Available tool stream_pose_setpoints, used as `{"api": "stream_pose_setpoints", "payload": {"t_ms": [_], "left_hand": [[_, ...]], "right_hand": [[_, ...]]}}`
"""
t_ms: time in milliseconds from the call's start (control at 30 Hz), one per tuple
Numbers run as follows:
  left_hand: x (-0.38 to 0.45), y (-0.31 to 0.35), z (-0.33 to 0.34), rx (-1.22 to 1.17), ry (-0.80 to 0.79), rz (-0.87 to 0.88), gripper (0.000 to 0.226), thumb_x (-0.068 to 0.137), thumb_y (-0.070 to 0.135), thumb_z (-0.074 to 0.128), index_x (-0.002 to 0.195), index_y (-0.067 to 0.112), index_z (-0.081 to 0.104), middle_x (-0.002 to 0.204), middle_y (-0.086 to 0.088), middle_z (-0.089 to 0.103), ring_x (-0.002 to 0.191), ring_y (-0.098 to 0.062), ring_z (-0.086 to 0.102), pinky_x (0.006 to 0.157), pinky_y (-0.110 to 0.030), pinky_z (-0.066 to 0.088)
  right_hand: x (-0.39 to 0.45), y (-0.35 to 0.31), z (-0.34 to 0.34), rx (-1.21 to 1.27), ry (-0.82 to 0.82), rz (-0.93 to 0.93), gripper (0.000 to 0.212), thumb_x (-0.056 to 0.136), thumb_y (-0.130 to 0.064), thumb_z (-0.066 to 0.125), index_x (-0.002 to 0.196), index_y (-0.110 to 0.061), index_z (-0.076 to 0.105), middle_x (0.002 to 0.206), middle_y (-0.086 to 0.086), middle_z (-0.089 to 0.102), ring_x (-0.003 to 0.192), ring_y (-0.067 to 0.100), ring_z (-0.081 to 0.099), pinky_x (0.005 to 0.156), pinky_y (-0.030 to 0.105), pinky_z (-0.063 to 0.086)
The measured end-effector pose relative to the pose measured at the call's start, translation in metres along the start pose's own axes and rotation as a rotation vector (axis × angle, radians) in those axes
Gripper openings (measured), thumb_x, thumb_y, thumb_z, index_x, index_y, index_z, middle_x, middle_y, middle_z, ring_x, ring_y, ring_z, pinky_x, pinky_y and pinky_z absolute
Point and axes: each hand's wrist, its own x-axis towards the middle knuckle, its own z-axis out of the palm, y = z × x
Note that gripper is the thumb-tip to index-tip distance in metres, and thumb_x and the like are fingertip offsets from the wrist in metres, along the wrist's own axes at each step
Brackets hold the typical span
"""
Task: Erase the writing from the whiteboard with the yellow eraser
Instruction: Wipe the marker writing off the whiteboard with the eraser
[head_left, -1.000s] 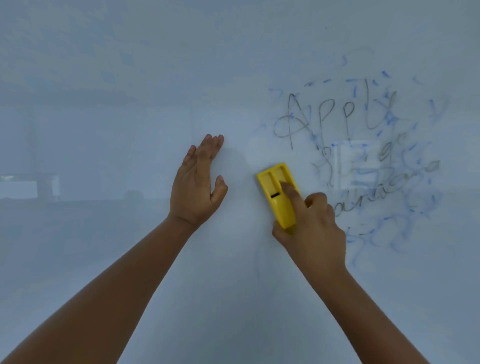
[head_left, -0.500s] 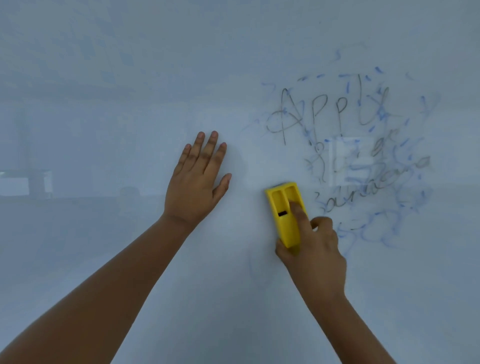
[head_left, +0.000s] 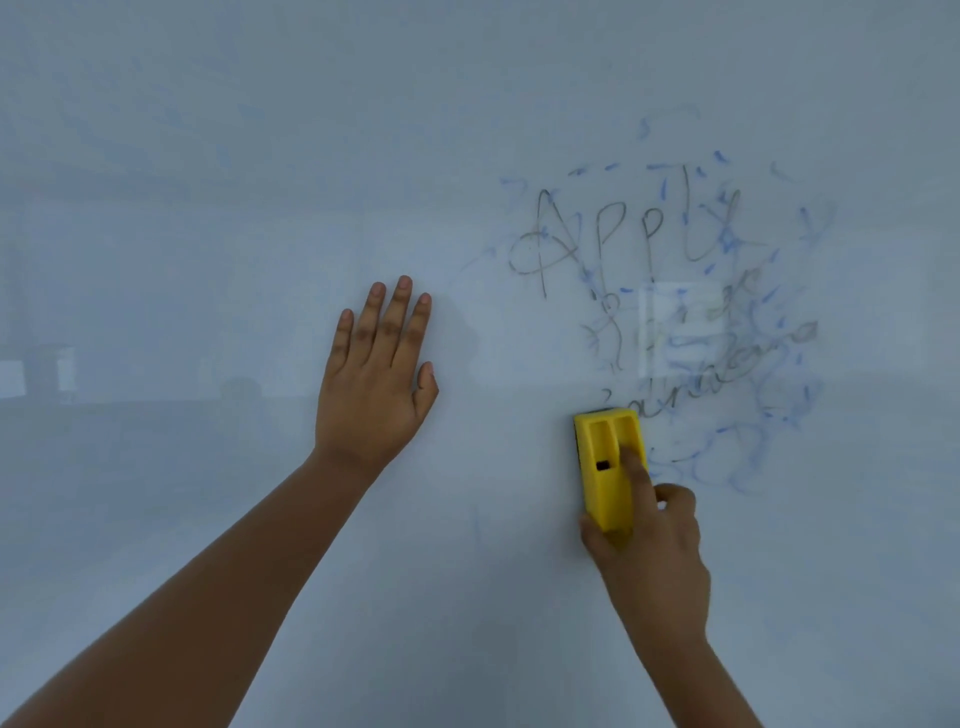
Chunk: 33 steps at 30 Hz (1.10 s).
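A whiteboard (head_left: 208, 519) fills the whole view. Faint grey writing (head_left: 623, 234) reading "Apple", with more smeared words and blue marker streaks below it, covers the upper right. My right hand (head_left: 652, 551) grips the yellow eraser (head_left: 605, 467), which is pressed upright against the board at the lower left edge of the writing, index finger laid along its back. My left hand (head_left: 376, 374) rests flat on the board to the left of the writing, fingers together and pointing up, holding nothing.
Blue smudges (head_left: 753, 457) spread to the right of the eraser. A pale window reflection (head_left: 680, 332) sits on the board amid the writing. The left half of the board carries only dim reflections.
My right hand has slid the eraser down and a little to the right along the writing's left edge. My left hand has flattened, its fingers now pointing straight up.
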Motion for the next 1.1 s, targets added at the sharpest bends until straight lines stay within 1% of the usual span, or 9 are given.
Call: {"api": "stream_pose_setpoints", "payload": {"t_ms": [67, 167, 233, 433, 633, 733, 867, 1000, 1100], "left_hand": [[-0.001, 0.0, 0.002, -0.001, 0.003, 0.0, 0.057, 0.092, 0.028, 0.031, 0.146, 0.011, 0.025, 0.154, -0.012, 0.025, 0.142, -0.027, 0.017, 0.116, -0.045, 0.014], [-0.001, 0.0, 0.003, -0.005, 0.017, 0.002, 0.057, 0.092, 0.028, 0.031, 0.146, 0.01, 0.025, 0.153, -0.013, 0.026, 0.142, -0.027, 0.017, 0.115, -0.046, 0.015], [-0.001, 0.0, 0.003, -0.008, 0.017, 0.005, 0.057, 0.092, 0.028, 0.03, 0.146, 0.01, 0.024, 0.153, -0.013, 0.025, 0.142, -0.027, 0.017, 0.115, -0.046, 0.015], [-0.004, 0.011, 0.006, -0.013, 0.04, -0.08, 0.057, 0.092, 0.022, 0.029, 0.147, 0.012, 0.023, 0.154, -0.011, 0.025, 0.142, -0.027, 0.017, 0.115, -0.048, 0.012], [-0.007, 0.024, 0.01, -0.02, 0.064, -0.161, 0.056, 0.092, 0.02, 0.027, 0.147, 0.009, 0.022, 0.153, -0.013, 0.023, 0.142, -0.031, 0.016, 0.114, -0.051, 0.013], [-0.006, 0.024, 0.009, -0.025, 0.061, -0.157, 0.057, 0.092, 0.02, 0.028, 0.147, 0.009, 0.022, 0.154, -0.013, 0.022, 0.142, -0.031, 0.016, 0.114, -0.052, 0.013], [-0.007, 0.023, 0.011, -0.02, 0.074, -0.151, 0.057, 0.092, 0.021, 0.027, 0.147, 0.009, 0.021, 0.154, -0.013, 0.022, 0.142, -0.031, 0.016, 0.115, -0.051, 0.012], [-0.009, 0.021, 0.015, -0.019, 0.098, -0.155, 0.057, 0.092, 0.023, 0.024, 0.148, 0.011, 0.019, 0.154, -0.012, 0.022, 0.143, -0.03, 0.015, 0.115, -0.05, 0.01], [-0.007, 0.022, 0.014, -0.006, 0.109, -0.152, 0.057, 0.092, 0.023, 0.024, 0.147, 0.011, 0.02, 0.154, -0.013, 0.022, 0.143, -0.029, 0.015, 0.115, -0.049, 0.008]], "right_hand": [[-0.005, -0.017, 0.004, -0.032, 0.005, -0.036, 0.078, 0.078, -0.043, 0.065, 0.138, -0.046, 0.015, 0.113, 0.002, 0.034, 0.101, 0.024, 0.045, 0.056, 0.029, 0.039], [-0.028, -0.017, 0.016, -0.108, -0.068, -0.15, 0.081, 0.08, -0.048, 0.058, 0.132, -0.057, -0.003, 0.116, -0.004, 0.029, 0.103, 0.017, 0.039, 0.053, 0.024, 0.037], [-0.032, 0.002, 0.012, -0.111, -0.112, -0.106, 0.082, 0.08, -0.05, 0.057, 0.13, -0.061, -0.007, 0.117, -0.005, 0.029, 0.104, 0.016, 0.038, 0.055, 0.024, 0.037], [0.007, 0.031, -0.009, 0.014, 0.012, 0.095, 0.081, 0.077, -0.037, 0.067, 0.139, -0.045, 0.015, 0.101, -0.003, 0.027, 0.101, 0.026, 0.045, 0.06, 0.032, 0.04], [-0.011, 0.028, -0.003, -0.134, -0.073, -0.03, 0.081, 0.08, -0.046, 0.059, 0.133, -0.056, -0.002, 0.116, -0.004, 0.026, 0.105, 0.019, 0.039, 0.058, 0.028, 0.04], [0.002, 0.053, -0.019, -0.116, -0.095, 0.042, 0.083, 0.078, -0.04, 0.063, 0.137, -0.053, 0.006, 0.118, -0.002, 0.03, 0.108, 0.022, 0.041, 0.066, 0.035, 0.048], [0.027, 0.057, -0.028, -0.024, -0.004, 0.098, 0.08, 0.08, -0.031, 0.065, 0.139, -0.046, 0.014, 0.117, 0.003, 0.033, 0.107, 0.026, 0.042, 0.064, 0.036, 0.046], [0.021, 0.047, -0.021, -0.13, -0.018, -0.054, 0.084, 0.083, -0.033, 0.06, 0.133, -0.056, -0.003, 0.12, -0.002, 0.024, 0.109, 0.021, 0.036, 0.059, 0.029, 0.038], [0.027, 0.068, -0.034, -0.141, -0.067, -0.078, 0.082, 0.083, -0.03, 0.06, 0.134, -0.058, 0.002, 0.123, -0.002, 0.026, 0.112, 0.021, 0.036, 0.062, 0.03, 0.045]]}}
